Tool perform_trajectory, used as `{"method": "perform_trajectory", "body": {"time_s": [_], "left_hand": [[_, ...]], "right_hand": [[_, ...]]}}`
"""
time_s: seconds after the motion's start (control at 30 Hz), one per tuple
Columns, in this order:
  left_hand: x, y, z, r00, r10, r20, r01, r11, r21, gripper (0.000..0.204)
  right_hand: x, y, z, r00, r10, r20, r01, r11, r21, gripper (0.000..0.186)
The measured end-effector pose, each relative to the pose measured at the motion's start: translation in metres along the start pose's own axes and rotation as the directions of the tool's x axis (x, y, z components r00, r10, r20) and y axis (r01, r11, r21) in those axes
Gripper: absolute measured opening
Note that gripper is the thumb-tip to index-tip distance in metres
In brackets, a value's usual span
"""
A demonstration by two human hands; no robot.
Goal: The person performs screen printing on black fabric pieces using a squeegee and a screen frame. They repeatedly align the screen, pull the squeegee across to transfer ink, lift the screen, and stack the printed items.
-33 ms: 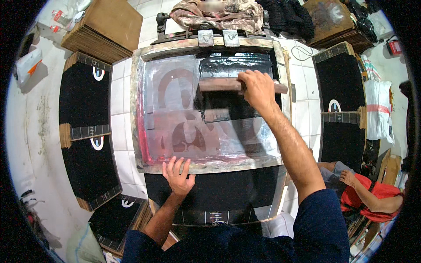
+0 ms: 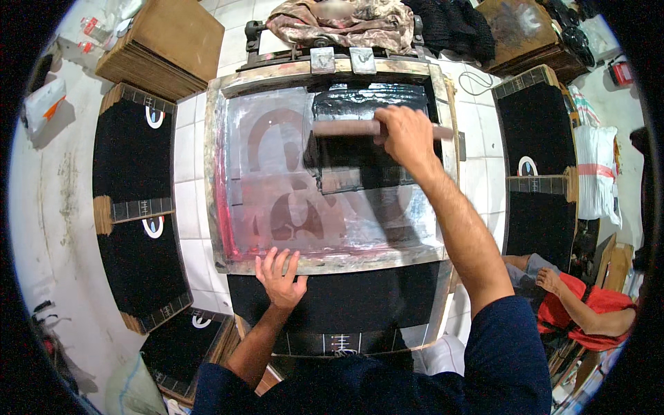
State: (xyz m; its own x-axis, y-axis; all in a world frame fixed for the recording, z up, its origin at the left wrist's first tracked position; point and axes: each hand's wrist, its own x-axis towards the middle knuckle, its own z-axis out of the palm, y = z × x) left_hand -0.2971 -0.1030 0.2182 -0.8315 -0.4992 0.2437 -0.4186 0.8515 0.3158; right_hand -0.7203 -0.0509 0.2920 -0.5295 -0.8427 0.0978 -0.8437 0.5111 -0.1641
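My right hand [image 2: 407, 140] is closed round the handle of a wooden squeegee [image 2: 346, 128], which lies crosswise over the upper right part of a screen printing frame [image 2: 211, 166]. Thick black ink [image 2: 370, 98] lies on the mesh [image 2: 273, 200] beyond the squeegee, and a dark inked patch shows on its near side. Large curved stencil shapes cover the left and lower mesh. At the near wooden edge rests my left hand [image 2: 280, 279], fingers spread and lying over the rim. Black fabric [image 2: 325, 301] on a board shows beneath and in front of the frame.
Two metal hinge clamps [image 2: 322, 60] hold the frame's far edge, with a stained cloth [image 2: 342, 24] behind. Black fabric panels [image 2: 135, 152] on boards line both sides. Stacked brown boards [image 2: 176, 38] stand far left. Another person [image 2: 588, 304] in red sits at right.
My right hand and the squeegee have shifted very slightly away from me, toward the far edge. The left hand stays in place on the near rim.
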Motion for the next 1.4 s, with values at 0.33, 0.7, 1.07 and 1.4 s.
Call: {"method": "perform_trajectory", "body": {"time_s": [0.33, 0.7, 1.07, 1.4], "left_hand": [[0.003, -0.003, 0.006, 1.000, 0.014, -0.020, -0.013, 0.999, 0.040, 0.049], [0.007, 0.000, 0.004, 0.999, 0.016, -0.050, -0.015, 1.000, 0.020, 0.058], [0.005, -0.003, 0.004, 0.999, 0.012, -0.031, -0.012, 1.000, 0.013, 0.058], [0.007, -0.002, 0.006, 0.997, 0.032, -0.065, -0.031, 0.999, 0.007, 0.055]], "right_hand": [[0.082, 0.034, 0.021, 0.965, -0.067, -0.254, 0.021, 0.984, -0.180, 0.037], [0.015, 0.000, -0.003, 0.999, 0.017, 0.038, -0.012, 0.993, -0.113, 0.044], [0.068, 0.016, 0.004, 0.996, 0.020, -0.084, -0.027, 0.996, -0.083, 0.043], [-0.006, -0.009, -0.004, 0.999, 0.039, 0.027, -0.035, 0.991, -0.126, 0.036]]}}
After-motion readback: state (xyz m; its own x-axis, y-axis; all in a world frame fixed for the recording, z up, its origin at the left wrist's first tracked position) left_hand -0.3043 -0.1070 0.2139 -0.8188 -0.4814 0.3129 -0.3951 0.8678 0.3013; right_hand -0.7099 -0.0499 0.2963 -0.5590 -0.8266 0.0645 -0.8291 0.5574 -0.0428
